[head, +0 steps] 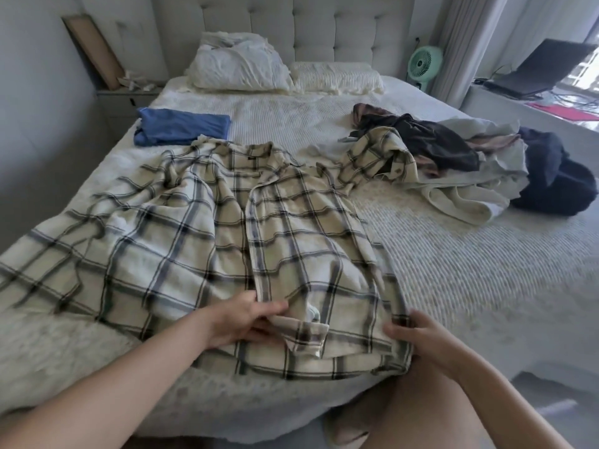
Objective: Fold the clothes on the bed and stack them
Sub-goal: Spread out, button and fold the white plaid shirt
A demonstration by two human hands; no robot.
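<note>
Plaid shirt (201, 222): lay spread, still rumpled, across the near half of the bed (470, 270).
Left hand (249, 319): pinched the front edge near the hem.
Right hand (418, 338): gripped the hem corner.
Advice: tension the hem evenly, smoothing before folding.
Stack: blue folded garment (183, 126) waited near the pillows.

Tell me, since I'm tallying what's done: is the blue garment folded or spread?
Folded. The blue garment lies as a compact rectangle near the pillows, apart from the spread plaid shirt.
</note>
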